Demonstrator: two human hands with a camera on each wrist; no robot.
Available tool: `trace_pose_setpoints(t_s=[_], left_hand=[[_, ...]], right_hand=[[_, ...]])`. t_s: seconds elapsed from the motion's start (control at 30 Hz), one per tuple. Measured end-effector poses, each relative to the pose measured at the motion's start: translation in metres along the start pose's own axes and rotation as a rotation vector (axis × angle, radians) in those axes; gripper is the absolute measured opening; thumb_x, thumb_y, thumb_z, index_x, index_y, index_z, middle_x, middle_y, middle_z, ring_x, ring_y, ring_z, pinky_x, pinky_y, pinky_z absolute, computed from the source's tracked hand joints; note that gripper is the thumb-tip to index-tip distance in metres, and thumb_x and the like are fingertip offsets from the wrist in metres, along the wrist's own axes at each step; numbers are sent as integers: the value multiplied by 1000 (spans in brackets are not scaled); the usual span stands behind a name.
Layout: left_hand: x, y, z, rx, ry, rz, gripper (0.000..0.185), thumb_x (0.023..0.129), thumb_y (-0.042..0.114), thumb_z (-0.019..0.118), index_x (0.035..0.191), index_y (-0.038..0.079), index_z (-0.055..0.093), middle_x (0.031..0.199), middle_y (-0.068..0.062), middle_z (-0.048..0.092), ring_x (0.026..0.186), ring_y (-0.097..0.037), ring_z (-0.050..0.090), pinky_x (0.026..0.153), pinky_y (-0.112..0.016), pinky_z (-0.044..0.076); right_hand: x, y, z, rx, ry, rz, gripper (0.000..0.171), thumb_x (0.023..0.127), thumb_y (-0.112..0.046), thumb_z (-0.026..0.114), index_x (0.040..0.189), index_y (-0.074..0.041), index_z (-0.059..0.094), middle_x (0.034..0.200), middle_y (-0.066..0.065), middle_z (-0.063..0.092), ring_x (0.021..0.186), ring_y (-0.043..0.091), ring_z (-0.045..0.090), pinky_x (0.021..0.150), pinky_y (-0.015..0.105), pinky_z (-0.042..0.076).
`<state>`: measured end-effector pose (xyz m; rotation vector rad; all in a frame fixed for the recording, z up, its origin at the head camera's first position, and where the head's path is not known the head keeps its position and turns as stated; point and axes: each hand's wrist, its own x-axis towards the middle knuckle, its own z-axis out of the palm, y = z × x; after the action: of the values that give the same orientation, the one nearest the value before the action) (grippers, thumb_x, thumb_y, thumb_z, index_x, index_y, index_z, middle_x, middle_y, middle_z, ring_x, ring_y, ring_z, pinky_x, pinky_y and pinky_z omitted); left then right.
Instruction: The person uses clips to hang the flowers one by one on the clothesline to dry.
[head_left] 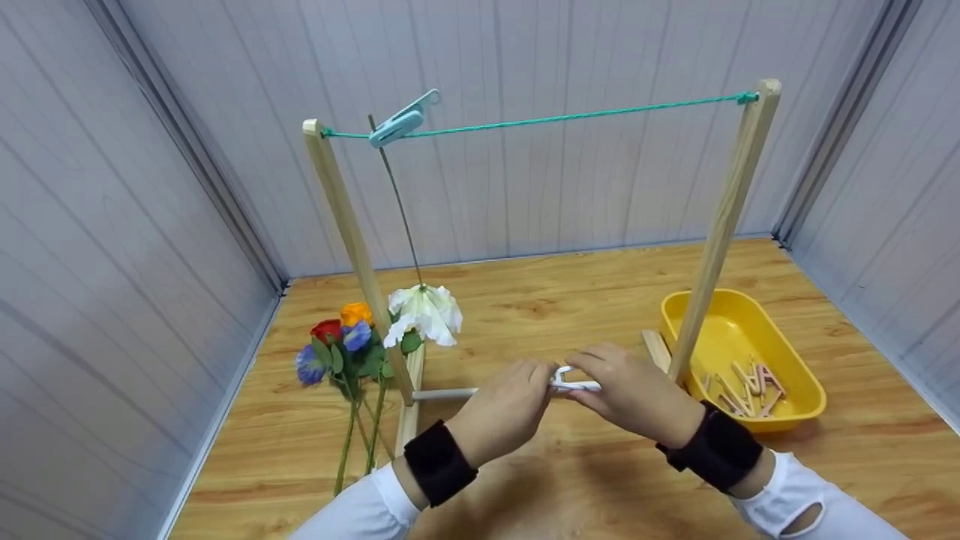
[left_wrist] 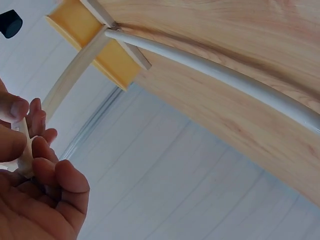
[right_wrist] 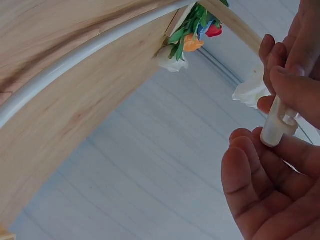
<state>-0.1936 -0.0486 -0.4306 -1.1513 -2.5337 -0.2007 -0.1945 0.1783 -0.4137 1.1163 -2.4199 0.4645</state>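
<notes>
In front of the wooden frame, a white clothespin [head_left: 576, 385] is held between both hands. My left hand [head_left: 506, 405] grips its left end; the fingers cover that part in the head view. From the other side my right hand [head_left: 626, 394] pinches it between thumb and fingers. The right wrist view shows the rounded tip of the clothespin [right_wrist: 273, 129] among the fingers. Above, a light blue clothespin [head_left: 397, 127] clamps the stem of a white flower [head_left: 426, 311] to the green cord [head_left: 540, 120], so the bloom hangs head down near the left post.
Wooden posts [head_left: 724, 225] hold up the cord, with a pale crossbar [head_left: 442, 394] low between them. Red, orange and purple-blue flowers [head_left: 337, 349] lie at the left on the wooden tabletop [head_left: 525, 300]. A yellow tray [head_left: 806, 397] at the right holds several clothespins [head_left: 754, 386].
</notes>
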Motion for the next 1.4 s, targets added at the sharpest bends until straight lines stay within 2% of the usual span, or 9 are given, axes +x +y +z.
trace_pose_setpoints(t_s=[0.2,0.37,0.5,0.6,0.7,0.87,1.2,1.3,1.4], left_hand=[[-1,-1,2,61,26,36,18,112,15,59,126,5,63,105,-2,68,97,-17,65,88,-31,57],[-2,-4,2,-25,28,21,28,114,20,55,135,5,62,112,-4,69,102,-18,66,92,-33,57],[-4,-8,-1,-61,29,2,40,113,26,58,145,2,58,123,-8,71,112,-21,68,100,-37,57],[-7,-12,-8,-73,34,-18,45,112,28,60,147,1,56,127,-10,71,117,-23,68,103,-39,57],[-10,-17,-18,-94,55,-42,43,111,28,61,146,2,58,125,-11,71,114,-24,69,100,-40,59],[-17,-29,-35,-138,166,-59,37,110,25,65,138,1,62,120,-12,71,107,-24,70,94,-39,61],[-40,-61,-78,-154,430,-13,31,102,18,73,126,-2,67,114,-15,74,99,-27,73,87,-38,65],[-48,-75,-91,-162,508,-39,26,100,11,73,121,-4,68,108,-17,73,94,-28,72,82,-40,64],[-57,-89,-99,-181,553,-94,19,100,5,70,116,-5,69,101,-15,72,87,-25,69,74,-40,62]], right_hand=[[-1,0,2,-35,44,-49,26,87,-12,92,106,0,77,95,11,76,83,23,72,70,35,63],[-2,4,9,-60,135,-129,23,83,-7,93,95,-1,74,83,8,72,71,19,67,62,32,58],[-5,6,9,-84,160,-150,25,80,-4,94,90,-1,72,78,6,70,67,18,65,59,31,56],[-6,8,7,-104,164,-153,25,77,-3,95,87,-2,72,75,5,70,64,17,64,57,30,55],[-7,10,6,-110,179,-161,27,76,-2,95,84,-4,70,72,4,69,61,15,62,55,29,52],[-9,14,5,-98,197,-154,29,76,-2,95,82,-5,67,71,2,66,60,13,59,54,28,50],[-12,19,6,-101,209,-142,31,75,-4,95,79,-7,65,67,0,63,58,11,56,53,27,48],[-12,18,7,-99,207,-140,31,75,-4,95,80,-7,65,67,0,62,58,11,55,53,26,47],[-12,18,8,-94,202,-134,31,75,-4,95,80,-7,65,67,0,62,58,11,54,53,26,46]])
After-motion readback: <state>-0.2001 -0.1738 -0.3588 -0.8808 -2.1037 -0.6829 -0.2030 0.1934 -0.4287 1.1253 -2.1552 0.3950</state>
